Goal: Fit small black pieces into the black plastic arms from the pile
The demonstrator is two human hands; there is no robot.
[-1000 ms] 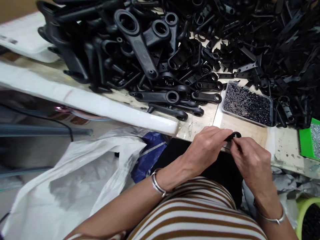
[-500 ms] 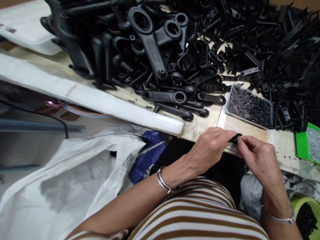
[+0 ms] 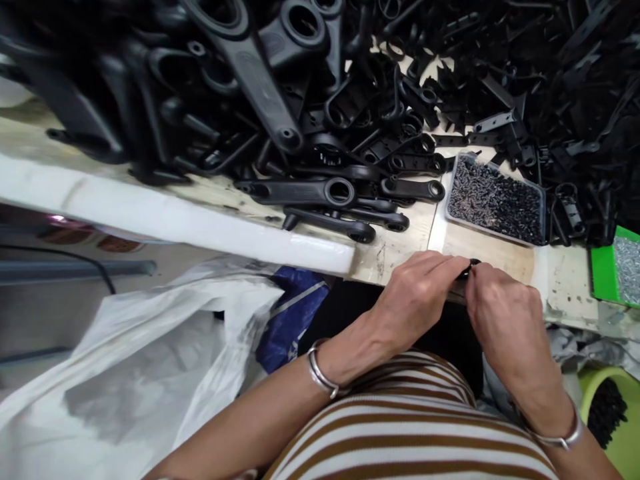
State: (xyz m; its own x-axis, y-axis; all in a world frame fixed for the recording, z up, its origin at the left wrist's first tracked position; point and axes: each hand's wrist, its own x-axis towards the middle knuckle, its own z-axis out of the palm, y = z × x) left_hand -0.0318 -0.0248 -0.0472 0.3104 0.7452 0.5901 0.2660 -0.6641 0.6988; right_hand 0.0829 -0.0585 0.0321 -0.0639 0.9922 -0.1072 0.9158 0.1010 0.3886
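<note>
Close together at the table's front edge, both hands meet on a small black part, mostly covered by the fingers. My left hand is closed, pinching the part from the left. My right hand is closed against its right end, fingertips curled down and partly hidden. Just beyond them stands a clear plastic box filled with tiny dark screw-like pieces. Left of the box lie black plastic arms with ring-shaped ends, one such arm lying flat near the edge.
Heaped black plastic parts cover the back of the table. A green tray of small silvery pieces stands at right. Below are a yellow-green bucket with black parts and a large white sack. White foam lines the left table edge.
My right hand has moved slightly left and turned over the black part, covering more of it. My left hand keeps its pinch. The camera view has shifted a little.
</note>
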